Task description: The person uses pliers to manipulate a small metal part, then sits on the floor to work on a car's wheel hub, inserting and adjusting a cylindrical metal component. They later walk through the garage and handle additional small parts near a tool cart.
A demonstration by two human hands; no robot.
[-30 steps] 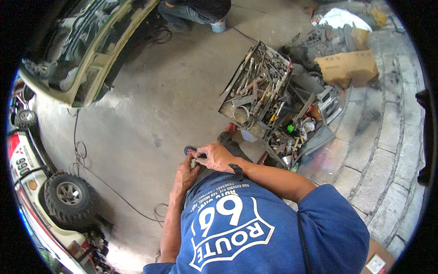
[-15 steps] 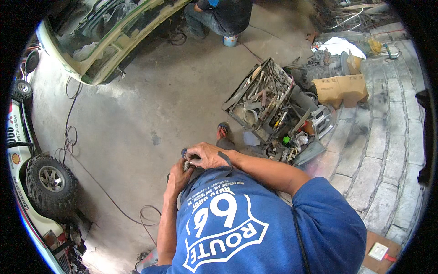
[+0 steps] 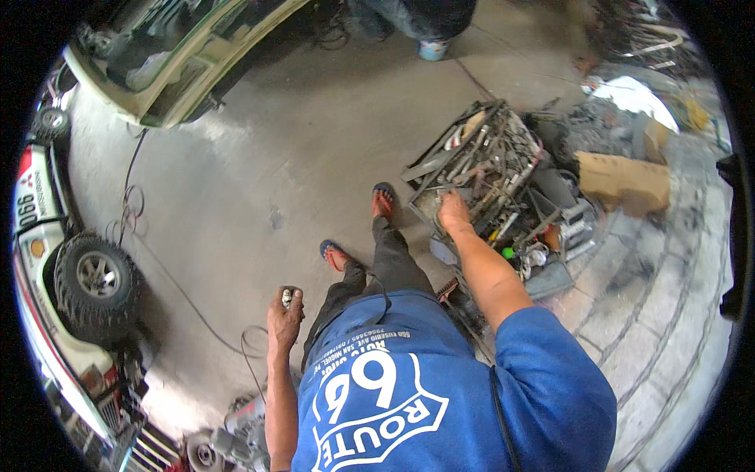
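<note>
My left hand (image 3: 283, 321) is closed around a small silvery metal part (image 3: 288, 298) beside my left leg. Most of that part is hidden by the fingers, so its kind does not show. My right arm is stretched out to the right. At the near left corner of a metal tool box (image 3: 425, 171), my right hand (image 3: 454, 212) is over a round tin (image 3: 429, 203). Its fingers are drawn together and point down; what they hold, if anything, cannot be made out. Many worn hand tools (image 3: 491, 157) lie heaped in the box.
A cardboard box (image 3: 625, 181) with greasy parts is beyond the tool box. At the left are a toy-like off-road vehicle's wheel (image 3: 96, 267) and a cable (image 3: 185, 303) along the floor. A pale vehicle body frame (image 3: 149, 106) and another person's legs (image 3: 417, 20) are at the far side.
My hands have parted from in front of my waist. The right hand has reached to the tool box; the left has moved down and left, keeping the small metal part.
</note>
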